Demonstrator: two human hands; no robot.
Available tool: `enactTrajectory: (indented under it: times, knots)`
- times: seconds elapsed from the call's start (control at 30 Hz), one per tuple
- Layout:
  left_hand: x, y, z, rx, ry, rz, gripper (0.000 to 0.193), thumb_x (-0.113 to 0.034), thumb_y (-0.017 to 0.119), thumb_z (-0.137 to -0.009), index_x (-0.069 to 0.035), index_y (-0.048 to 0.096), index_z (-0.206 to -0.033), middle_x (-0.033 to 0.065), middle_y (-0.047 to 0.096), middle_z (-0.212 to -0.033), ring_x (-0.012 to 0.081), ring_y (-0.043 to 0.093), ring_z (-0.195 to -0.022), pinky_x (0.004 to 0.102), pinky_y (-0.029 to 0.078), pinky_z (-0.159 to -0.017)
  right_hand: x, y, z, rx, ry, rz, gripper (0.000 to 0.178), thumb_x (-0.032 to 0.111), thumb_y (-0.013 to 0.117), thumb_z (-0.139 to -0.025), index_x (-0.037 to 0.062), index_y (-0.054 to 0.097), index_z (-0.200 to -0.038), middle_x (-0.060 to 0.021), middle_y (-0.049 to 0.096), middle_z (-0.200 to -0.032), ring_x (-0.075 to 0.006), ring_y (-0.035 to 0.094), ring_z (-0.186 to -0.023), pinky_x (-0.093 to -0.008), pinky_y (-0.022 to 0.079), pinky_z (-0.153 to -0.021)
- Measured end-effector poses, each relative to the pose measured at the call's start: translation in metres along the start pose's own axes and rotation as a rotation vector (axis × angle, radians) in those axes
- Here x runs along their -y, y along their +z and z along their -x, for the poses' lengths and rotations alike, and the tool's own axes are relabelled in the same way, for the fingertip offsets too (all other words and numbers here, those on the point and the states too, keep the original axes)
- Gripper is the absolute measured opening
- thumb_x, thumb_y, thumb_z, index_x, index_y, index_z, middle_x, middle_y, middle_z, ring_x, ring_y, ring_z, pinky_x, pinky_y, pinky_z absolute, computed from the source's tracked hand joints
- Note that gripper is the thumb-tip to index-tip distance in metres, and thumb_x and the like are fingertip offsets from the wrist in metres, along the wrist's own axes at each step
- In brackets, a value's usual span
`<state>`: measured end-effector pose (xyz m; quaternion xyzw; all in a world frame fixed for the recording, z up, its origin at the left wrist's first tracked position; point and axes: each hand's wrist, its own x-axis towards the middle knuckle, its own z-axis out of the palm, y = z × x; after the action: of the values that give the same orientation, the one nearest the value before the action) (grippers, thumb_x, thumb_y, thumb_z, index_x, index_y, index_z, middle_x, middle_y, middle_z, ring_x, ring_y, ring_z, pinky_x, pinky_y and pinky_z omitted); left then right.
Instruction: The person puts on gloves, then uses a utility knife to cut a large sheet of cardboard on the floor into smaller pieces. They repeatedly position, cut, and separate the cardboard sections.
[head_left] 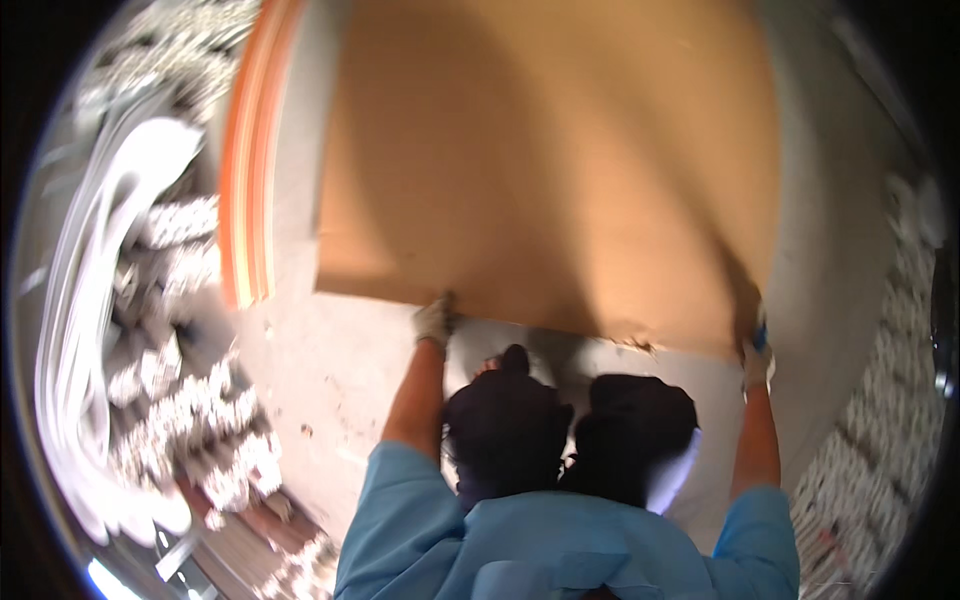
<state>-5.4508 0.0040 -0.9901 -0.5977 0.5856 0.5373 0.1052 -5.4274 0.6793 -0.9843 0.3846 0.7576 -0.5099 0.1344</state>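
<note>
A large brown cardboard sheet [560, 180] lies in front of me, running to the top of the view. Its near edge is a little torn right of the middle. My left hand [433, 322], in a light glove, grips that edge left of the middle. At the near right corner, my right hand [758, 362], gloved in white and blue, is closed on the sheet. The fingertips of both hands are blurred or partly hidden by the board.
On the left stands a stack of orange-striped boards [250, 150], with blurred piles of whitish material [200, 430] and looped white strips [90, 300] beyond. More whitish stacked material [870, 400] lines the right. A concrete floor [310, 400] lies beneath my feet.
</note>
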Motion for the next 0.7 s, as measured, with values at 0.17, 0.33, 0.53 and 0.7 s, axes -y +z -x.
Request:
enactTrajectory:
  times: [0.17, 0.33, 0.53, 0.7]
  knots:
    - [-0.024, 0.023, 0.023, -0.136, -0.084, 0.046, 0.029, -0.030, 0.083, -0.074, -0.008, 0.064, -0.076, 0.0035, 0.053, -0.054, 0.0152, 0.045, -0.039, 0.0306, 0.035, -0.037, 0.031, 0.007, -0.003, -0.113, 0.174, 0.254, 0.021, 0.022, 0.069, -0.086, 0.0061, 0.058, -0.078, 0.0014, 0.051, -0.059, -0.0091, 0.044, -0.046, -0.0290, 0.034, -0.041]
    - [-0.027, 0.017, -0.007, -0.118, -0.112, -0.019, 0.026, -0.025, 0.081, -0.074, -0.005, 0.065, -0.072, 0.0084, 0.057, -0.053, 0.0171, 0.048, -0.037, 0.0312, 0.039, -0.035, 0.036, 0.013, 0.002, -0.159, 0.160, 0.188, 0.023, 0.024, 0.071, -0.084, 0.0063, 0.059, -0.076, 0.0003, 0.053, -0.059, -0.0115, 0.048, -0.047, -0.0309, 0.036, -0.041]
    - [-0.010, 0.011, -0.018, -0.103, -0.086, 0.113, 0.031, -0.032, 0.081, -0.075, -0.010, 0.060, -0.068, 0.0032, 0.053, -0.055, 0.0130, 0.043, -0.040, 0.0308, 0.035, -0.036, 0.025, 0.008, -0.009, -0.141, 0.189, 0.331, 0.023, 0.026, 0.076, -0.080, 0.0071, 0.063, -0.080, 0.0001, 0.057, -0.061, -0.0123, 0.050, -0.046, -0.0322, 0.040, -0.042]
    - [-0.018, 0.016, -0.006, -0.154, -0.215, 0.134, 0.032, -0.030, 0.082, -0.076, -0.008, 0.059, -0.073, 0.0050, 0.053, -0.055, 0.0148, 0.044, -0.037, 0.0286, 0.035, -0.034, 0.056, 0.017, 0.000, -0.204, 0.344, 0.412, 0.030, 0.026, 0.077, -0.075, 0.0034, 0.064, -0.091, -0.0084, 0.065, -0.079, -0.0215, 0.064, -0.072, -0.0387, 0.050, -0.063]
